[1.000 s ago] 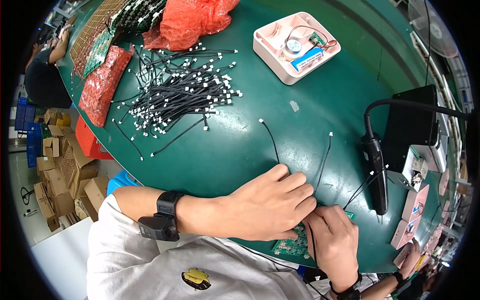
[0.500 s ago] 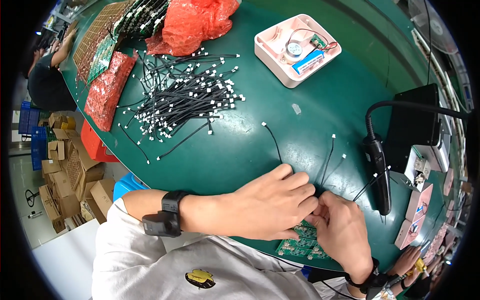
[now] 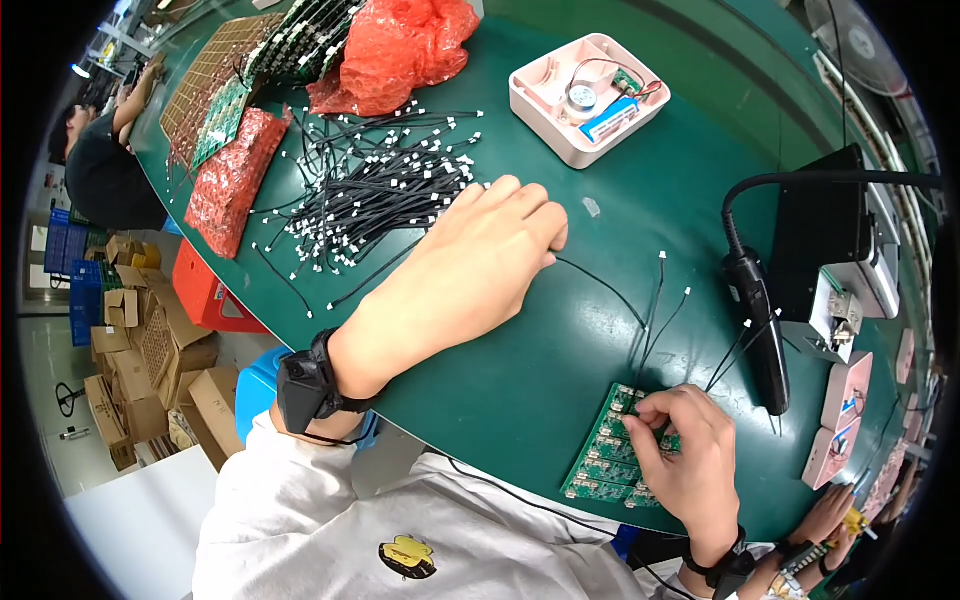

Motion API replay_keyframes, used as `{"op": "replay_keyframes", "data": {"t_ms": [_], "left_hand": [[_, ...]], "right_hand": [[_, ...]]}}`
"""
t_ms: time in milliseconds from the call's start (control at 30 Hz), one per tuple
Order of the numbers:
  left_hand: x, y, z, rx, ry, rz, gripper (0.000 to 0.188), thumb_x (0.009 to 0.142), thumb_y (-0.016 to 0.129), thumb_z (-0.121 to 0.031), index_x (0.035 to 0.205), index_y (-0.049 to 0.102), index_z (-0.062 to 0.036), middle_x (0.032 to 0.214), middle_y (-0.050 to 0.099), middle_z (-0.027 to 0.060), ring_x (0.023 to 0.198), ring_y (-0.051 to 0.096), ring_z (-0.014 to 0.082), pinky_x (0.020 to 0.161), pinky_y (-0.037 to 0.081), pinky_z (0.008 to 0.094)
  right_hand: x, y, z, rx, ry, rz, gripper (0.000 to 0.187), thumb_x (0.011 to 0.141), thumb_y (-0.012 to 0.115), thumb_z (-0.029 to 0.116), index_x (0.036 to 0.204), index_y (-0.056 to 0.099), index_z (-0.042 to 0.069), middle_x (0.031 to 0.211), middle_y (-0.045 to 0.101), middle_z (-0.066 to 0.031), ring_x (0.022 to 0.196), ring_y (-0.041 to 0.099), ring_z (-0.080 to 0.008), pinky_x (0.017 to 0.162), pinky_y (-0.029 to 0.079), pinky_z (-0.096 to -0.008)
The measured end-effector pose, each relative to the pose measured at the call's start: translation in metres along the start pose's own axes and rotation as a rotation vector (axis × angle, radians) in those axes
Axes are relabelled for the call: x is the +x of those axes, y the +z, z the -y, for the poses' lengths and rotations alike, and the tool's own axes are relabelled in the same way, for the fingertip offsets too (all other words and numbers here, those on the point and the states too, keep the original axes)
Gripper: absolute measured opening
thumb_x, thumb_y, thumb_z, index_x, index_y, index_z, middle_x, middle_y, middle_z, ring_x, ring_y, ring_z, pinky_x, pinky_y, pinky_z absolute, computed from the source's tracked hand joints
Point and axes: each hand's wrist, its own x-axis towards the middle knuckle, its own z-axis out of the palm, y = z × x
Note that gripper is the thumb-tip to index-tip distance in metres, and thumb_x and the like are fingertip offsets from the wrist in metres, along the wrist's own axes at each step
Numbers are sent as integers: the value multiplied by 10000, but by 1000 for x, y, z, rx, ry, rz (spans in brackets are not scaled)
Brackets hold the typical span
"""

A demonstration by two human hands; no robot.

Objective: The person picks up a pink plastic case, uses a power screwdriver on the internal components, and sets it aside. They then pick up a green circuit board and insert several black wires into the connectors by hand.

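My left hand (image 3: 490, 255) is closed at the right edge of a pile of black cables (image 3: 375, 195) with small white plugs. From its fingertips a single black cable (image 3: 605, 285) runs right, its white plug beside cables standing out from the board. My right hand (image 3: 690, 445) rests over a green circuit board panel (image 3: 605, 465) near the table's front edge. Its thumb and forefinger curl into a pinch at the panel's upper part; anything between the tips is too small to make out. Several black cables (image 3: 655, 300) extend from behind that hand and the panel.
A pink open case (image 3: 545, 115) with a blue battery stands at the back. To the right a soldering iron (image 3: 760, 340) lies by a black box (image 3: 810, 235). Red bubble wrap (image 3: 405, 55) and stacked boards (image 3: 290, 45) sit far left. Other people work at both sides.
My left hand has moved from the panel up and left to the cable pile, drawing a cable's end with it. My right hand stays at the panel, more of which shows.
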Motion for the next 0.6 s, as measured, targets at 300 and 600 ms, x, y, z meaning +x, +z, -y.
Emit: {"op": "replay_keyframes", "data": {"t_ms": [300,600], "left_hand": [[6,-6,-3,-25,1,-118,119,890,767,-18,920,653,-33,930,641,103,923,613,317,835,486,392],[-12,24,-53,-610,572,-306,134,830,818,22,932,761,-44,1025,738,79,927,684,243,733,531,376]], "right_hand": [[-23,-9,-4,77,-193,-128,185,822,822,-56,947,693,-11,820,700,-93,692,658,-184,612,517,-302],[-50,41,17,899,139,-284,270,888,846,39,1109,761,-90,947,744,-137,777,704,-169,686,568,-280]]}}
